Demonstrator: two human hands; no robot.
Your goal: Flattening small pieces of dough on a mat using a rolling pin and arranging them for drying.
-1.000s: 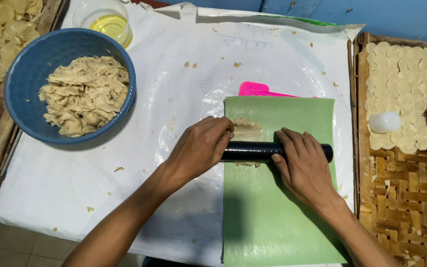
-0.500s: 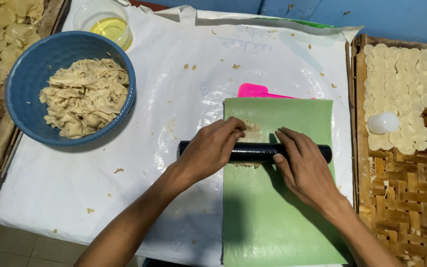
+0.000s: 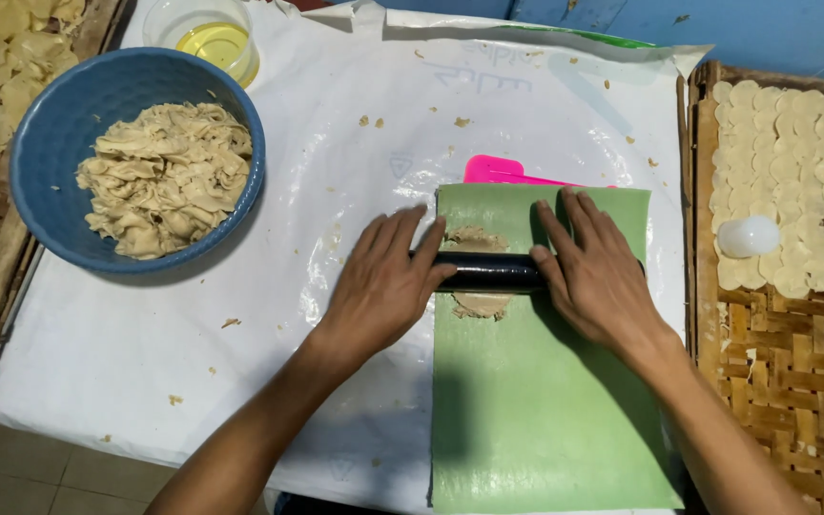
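- Since the earlier frame the black roller (image 3: 486,272) has shifted a little up the green sheet (image 3: 545,420), both hands with it.
- Left hand (image 3: 383,286) lies flat, fingers spread, on the roller's left end.
- Right hand (image 3: 598,277) presses flat on its right end.
- Beige dough (image 3: 477,303) shows under the roller.
- A blue bowl (image 3: 50,153) of dough scraps sits far left on the desk (image 3: 336,124).
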